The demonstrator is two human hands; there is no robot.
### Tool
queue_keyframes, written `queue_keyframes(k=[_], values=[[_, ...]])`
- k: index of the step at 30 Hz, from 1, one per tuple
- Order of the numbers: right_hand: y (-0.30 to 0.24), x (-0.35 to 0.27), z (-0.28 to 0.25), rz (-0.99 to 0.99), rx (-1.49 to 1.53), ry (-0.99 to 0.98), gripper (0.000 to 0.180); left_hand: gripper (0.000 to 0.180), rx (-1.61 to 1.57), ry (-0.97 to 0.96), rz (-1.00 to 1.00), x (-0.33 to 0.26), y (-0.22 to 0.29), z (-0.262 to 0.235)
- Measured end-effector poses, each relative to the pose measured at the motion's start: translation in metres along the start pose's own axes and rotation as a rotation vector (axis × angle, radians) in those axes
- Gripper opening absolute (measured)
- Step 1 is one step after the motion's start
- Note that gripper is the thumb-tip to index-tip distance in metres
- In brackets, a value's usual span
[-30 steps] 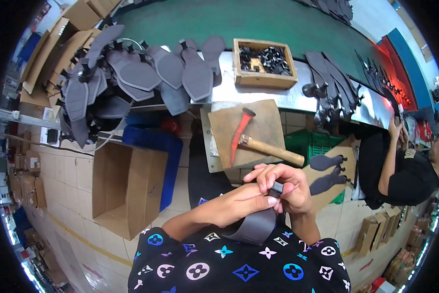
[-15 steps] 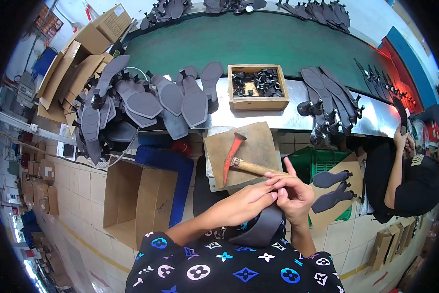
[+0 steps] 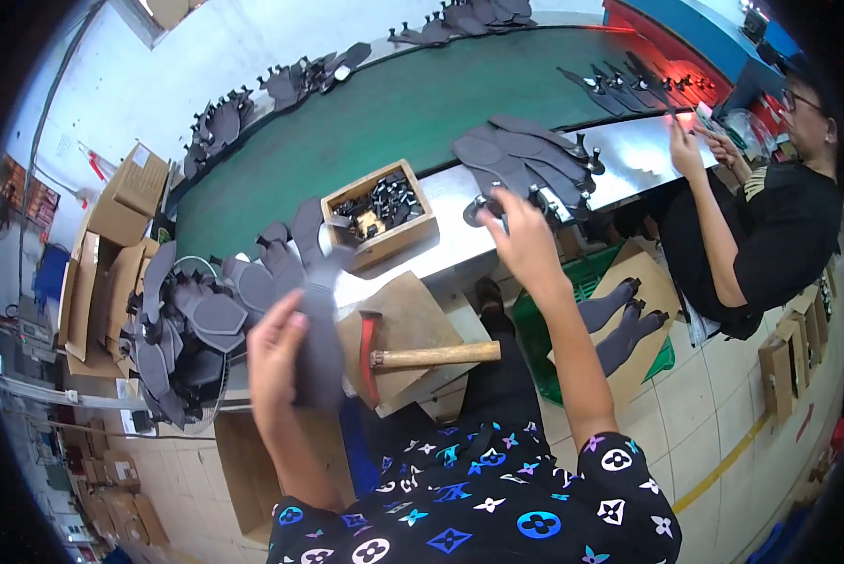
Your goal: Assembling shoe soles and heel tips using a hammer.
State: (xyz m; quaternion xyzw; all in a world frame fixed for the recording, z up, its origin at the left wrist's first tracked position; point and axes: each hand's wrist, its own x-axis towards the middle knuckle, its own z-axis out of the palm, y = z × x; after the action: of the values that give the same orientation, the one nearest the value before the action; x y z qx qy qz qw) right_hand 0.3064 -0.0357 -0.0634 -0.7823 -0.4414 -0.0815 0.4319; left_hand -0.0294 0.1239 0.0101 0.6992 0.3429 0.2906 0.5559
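Note:
A dark grey shoe sole (image 3: pixel 320 343), blurred by motion, is held upright in my left hand (image 3: pixel 273 352), above the left edge of the work board. Reaching forward over the metal ledge, my right hand (image 3: pixel 527 246) has its thumb and fingers apart at the heel end of a pile of soles with black heels (image 3: pixel 511 155). Whether the fingertips touch a heel is hard to make out. Between my arms, a hammer (image 3: pixel 436 355) with a red head and wooden handle lies on the brown board (image 3: pixel 413 315).
A wooden box (image 3: pixel 380 252) of small black parts stands on the ledge before the green belt (image 3: pixel 394 103). More heeled soles (image 3: pixel 206 315) are heaped at left, above a cardboard box (image 3: pixel 239 461). Right, two soles (image 3: pixel 619 343) lie on cardboard over a green crate (image 3: pixel 539 352). A co-worker (image 3: pixel 770 226) sits beyond.
My hands were together at a sole near my body. Now they are apart: the left has carried the sole leftward, the right has reached forward to the pile. The view has also turned.

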Motion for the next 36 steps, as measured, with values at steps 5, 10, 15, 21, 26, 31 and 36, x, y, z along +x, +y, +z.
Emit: queue_keyframes(k=[5,10,15,21,26,31,36], values=[[0.058,0.072,0.048,0.032,-0.244,-0.134,0.027,0.058,1.362,0.786,0.209,0.025,-0.018,-0.055],[0.009,0.093,0.046,0.041,0.202,0.246,0.019,0.053,0.986,0.45,0.339,0.008,0.002,0.0],[-0.034,0.102,0.013,0.327,0.723,-0.091,0.022,0.052,0.874,0.255,0.369,0.009,0.02,0.024],[-0.127,0.074,0.021,0.268,1.286,-0.313,0.028,0.096,0.685,0.068,0.586,0.027,0.022,0.073],[-0.201,0.015,0.02,0.282,1.744,-0.618,0.027,0.102,0.303,0.33,0.735,0.034,-0.001,0.079],[-0.178,-0.035,0.013,0.074,1.29,-0.626,0.048,0.061,-0.169,0.434,0.587,0.013,0.012,0.042],[-0.072,-0.117,0.039,-0.113,0.09,-0.363,0.108,0.052,-0.542,0.381,0.285,-0.032,0.009,0.013]])
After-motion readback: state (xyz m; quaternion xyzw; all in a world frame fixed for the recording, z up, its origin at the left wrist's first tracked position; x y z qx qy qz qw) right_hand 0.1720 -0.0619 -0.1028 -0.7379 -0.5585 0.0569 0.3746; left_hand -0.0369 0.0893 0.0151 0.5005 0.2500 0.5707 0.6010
